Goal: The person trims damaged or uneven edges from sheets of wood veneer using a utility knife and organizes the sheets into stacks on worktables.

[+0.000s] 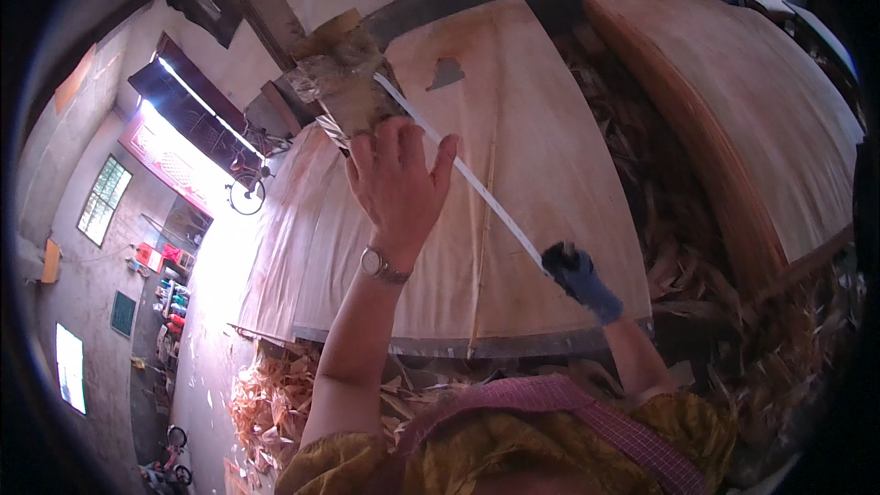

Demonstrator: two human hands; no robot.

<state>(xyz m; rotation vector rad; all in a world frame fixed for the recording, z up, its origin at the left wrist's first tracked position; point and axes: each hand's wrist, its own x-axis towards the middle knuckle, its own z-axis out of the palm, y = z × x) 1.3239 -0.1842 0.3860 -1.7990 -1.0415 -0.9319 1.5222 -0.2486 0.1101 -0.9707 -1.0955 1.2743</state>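
The white strip (500,213) slants over pale wood sheets (550,156), its long axis pointing from half past ten to half past four, its lower end grasped by the gloved right hand's (581,282) fingers; the left hand (401,181) meets a brown bundle (341,82), grip unclear.

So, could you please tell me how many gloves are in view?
1: the blue-and-black glove on the right hand, at the end of the white strip. The left hand wears none. Others may be hidden.
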